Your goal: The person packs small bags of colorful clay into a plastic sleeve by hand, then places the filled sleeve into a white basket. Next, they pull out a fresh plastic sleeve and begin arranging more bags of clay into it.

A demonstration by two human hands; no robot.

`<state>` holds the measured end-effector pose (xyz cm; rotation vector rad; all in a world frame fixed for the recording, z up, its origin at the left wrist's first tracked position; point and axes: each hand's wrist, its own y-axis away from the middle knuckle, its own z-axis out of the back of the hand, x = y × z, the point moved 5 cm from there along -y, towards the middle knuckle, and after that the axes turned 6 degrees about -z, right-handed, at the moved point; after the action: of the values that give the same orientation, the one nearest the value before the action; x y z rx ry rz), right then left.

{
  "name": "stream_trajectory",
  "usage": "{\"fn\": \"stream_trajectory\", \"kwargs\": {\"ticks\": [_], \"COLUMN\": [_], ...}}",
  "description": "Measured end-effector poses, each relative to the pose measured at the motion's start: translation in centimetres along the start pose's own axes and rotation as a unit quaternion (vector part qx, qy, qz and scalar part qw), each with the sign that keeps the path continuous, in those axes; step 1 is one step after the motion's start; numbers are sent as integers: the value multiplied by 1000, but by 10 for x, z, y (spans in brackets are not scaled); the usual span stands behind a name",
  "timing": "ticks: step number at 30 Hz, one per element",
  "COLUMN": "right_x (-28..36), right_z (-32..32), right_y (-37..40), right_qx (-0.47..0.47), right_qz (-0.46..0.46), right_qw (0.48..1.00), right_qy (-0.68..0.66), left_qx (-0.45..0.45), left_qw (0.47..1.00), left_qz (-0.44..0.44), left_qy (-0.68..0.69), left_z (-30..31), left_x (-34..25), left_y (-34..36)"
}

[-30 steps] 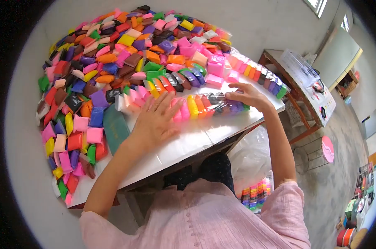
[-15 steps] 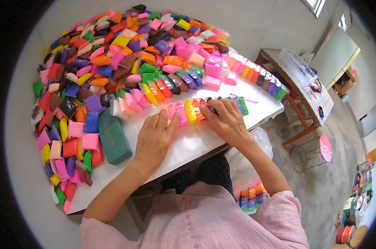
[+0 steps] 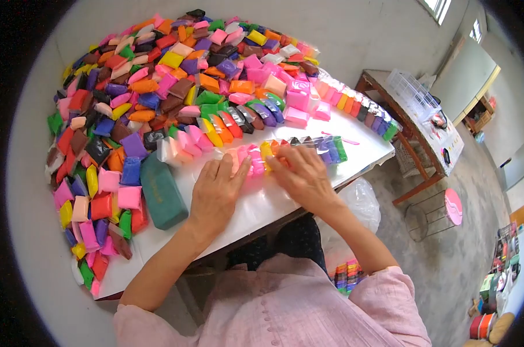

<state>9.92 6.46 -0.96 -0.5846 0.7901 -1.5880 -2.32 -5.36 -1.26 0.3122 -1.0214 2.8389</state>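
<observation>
A row of small coloured packets (image 3: 338, 149), seemingly soft clay in clear plastic, lies across the white table, running from pale pink through yellow and dark to green. Over its pale pink end rests my left hand (image 3: 216, 188), fingers stretched out and thumb apart on the pink packets. My right hand (image 3: 301, 178) is curled over the middle, its fingertips pressed on the yellow and orange packets and hiding part of them. Just behind, a second row of loose packets (image 3: 220, 126) stands side by side. A dark green block with faint lettering (image 3: 162, 194) lies left of my left hand.
A large heap of coloured packets (image 3: 140, 87) covers the table's back and left. Another packed row (image 3: 363, 110) lies at the back right, near a thin pink stick (image 3: 344, 139). Beyond stand a wooden table with a white basket (image 3: 412, 92) and a pink-topped stool (image 3: 453, 206).
My right hand has slid left along the row, from the orange and dark packets towards the yellow ones. My left hand has stayed nearly in place.
</observation>
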Motion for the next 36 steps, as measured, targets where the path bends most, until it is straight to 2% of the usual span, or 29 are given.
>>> {"fn": "stream_trajectory", "kwargs": {"ticks": [6, 11, 14, 17, 21, 24, 26, 29, 32, 33, 36], "right_x": [-36, -47, -9, 3, -52, -87, -92, -62, -43, -50, -72], "right_z": [43, 59, 41, 16, 30, 54, 67, 75, 55, 44, 48], "right_y": [35, 49, 17, 4, 55, 84, 92, 69, 47, 52, 70], "right_qx": [12, -36, -40, -8, -50, 5, -55, -103, -67, -34, -23], "right_qz": [-70, -168, -79, -79, -177, -287, -280, -255, -174, -184, -307], "right_qw": [995, 973, 994, 997, 980, 949, 942, 949, 980, 978, 936], "right_qy": [65, 154, 62, 20, 81, 126, 177, 152, 74, 91, 168], "left_qx": [26, -12, -17, -17, 4, -10, -18, -19, -14, -12, -22], "left_qw": [999, 1000, 1000, 1000, 1000, 1000, 1000, 1000, 1000, 1000, 999], "left_qz": [9, 2, 9, 11, 12, 7, 2, 1, -1, -1, -3], "left_qy": [16, 9, 11, 17, 12, 9, 7, 0, 6, 9, 27], "left_z": [-3, 2, 2, 3, 0, 1, 0, 1, 1, 1, 1], "left_x": [0, -3, -5, -3, -2, -3, -3, -6, -5, -4, -2], "left_y": [3, 0, 0, 1, 4, 3, 3, 3, 4, 5, 6]}}
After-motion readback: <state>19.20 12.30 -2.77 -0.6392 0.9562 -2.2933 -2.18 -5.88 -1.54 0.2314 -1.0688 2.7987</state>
